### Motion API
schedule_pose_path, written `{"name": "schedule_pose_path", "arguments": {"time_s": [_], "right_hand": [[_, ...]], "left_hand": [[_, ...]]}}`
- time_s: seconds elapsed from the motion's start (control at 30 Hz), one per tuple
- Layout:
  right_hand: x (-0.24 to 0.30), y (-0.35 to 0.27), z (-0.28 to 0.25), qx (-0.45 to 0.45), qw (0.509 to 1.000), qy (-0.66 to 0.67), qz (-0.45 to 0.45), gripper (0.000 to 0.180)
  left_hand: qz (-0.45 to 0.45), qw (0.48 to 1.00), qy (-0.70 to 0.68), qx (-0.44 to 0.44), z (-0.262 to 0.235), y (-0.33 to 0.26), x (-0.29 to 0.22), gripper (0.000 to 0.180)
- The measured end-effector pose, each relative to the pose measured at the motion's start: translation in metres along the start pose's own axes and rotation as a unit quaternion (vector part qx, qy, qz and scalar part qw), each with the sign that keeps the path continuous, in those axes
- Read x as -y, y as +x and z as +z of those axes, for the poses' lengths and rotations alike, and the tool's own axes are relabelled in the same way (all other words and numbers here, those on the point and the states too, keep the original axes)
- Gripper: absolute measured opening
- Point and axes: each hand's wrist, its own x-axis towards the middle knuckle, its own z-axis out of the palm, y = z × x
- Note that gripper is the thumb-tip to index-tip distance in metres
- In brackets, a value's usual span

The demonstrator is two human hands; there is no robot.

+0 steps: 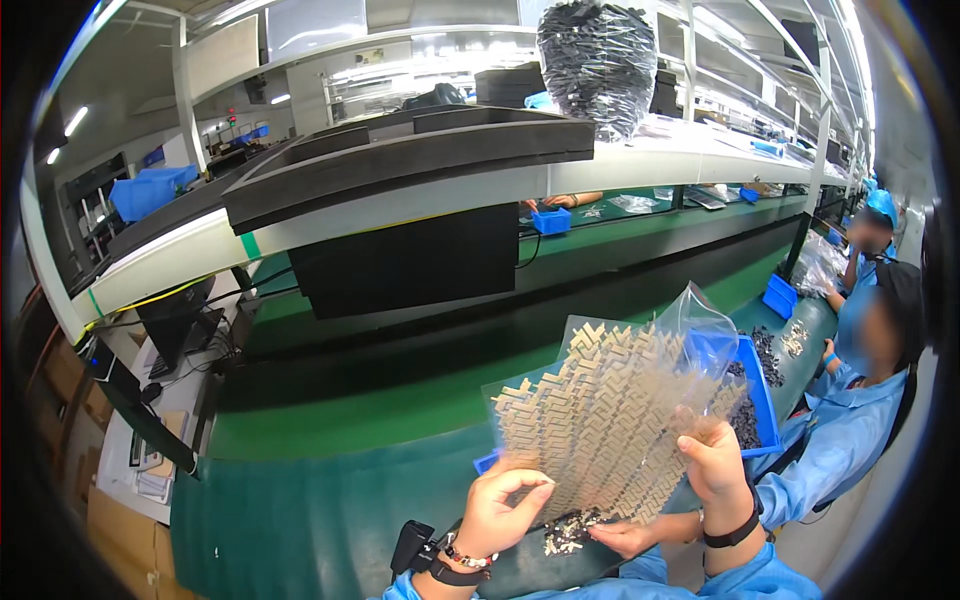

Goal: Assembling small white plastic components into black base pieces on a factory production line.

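Note:
Clear plastic sheets (pixel 600 420) covered in slanting rows of small beige strips stand tilted up in front of me, partly inside a clear plastic bag (pixel 700 318). My left hand (pixel 508 508) is closed, thumb and fingers pinching at the sheets' lower left edge. On the right side, my right hand (pixel 714 462) grips the sheets and bag, thumb in front; its other fingers are partly hidden. Below the sheets lies a small pile of black and beige pieces (pixel 568 534). A co-worker's hand (pixel 628 538) reaches in from the right beside that pile.
Behind the sheets, a blue bin (pixel 762 400) holds dark small parts. More loose parts (pixel 795 340) lie farther right on the green belt (pixel 330 490). Co-workers in blue (pixel 840 420) sit close on my right. A black panel (pixel 410 265) hangs below the shelf ahead.

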Motion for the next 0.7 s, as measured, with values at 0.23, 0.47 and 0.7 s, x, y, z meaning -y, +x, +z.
{"name": "schedule_pose_path", "arguments": {"time_s": [0.23,0.47,0.7], "right_hand": [[0.011,0.002,0.018,0.049,0.995,-0.081,0.017,0.043],[0.039,0.008,0.035,0.075,0.985,-0.144,0.056,0.027],[0.028,0.022,0.044,0.135,0.943,-0.248,-0.178,0.003]], "left_hand": [[0.052,0.998,0.03,0.027,0.004,0.005,-0.002,0.007],[0.027,0.999,-0.038,0.012,0.006,0.001,0.008,0.006],[0.026,0.993,-0.109,-0.047,0.011,-0.007,0.038,0.005]]}}
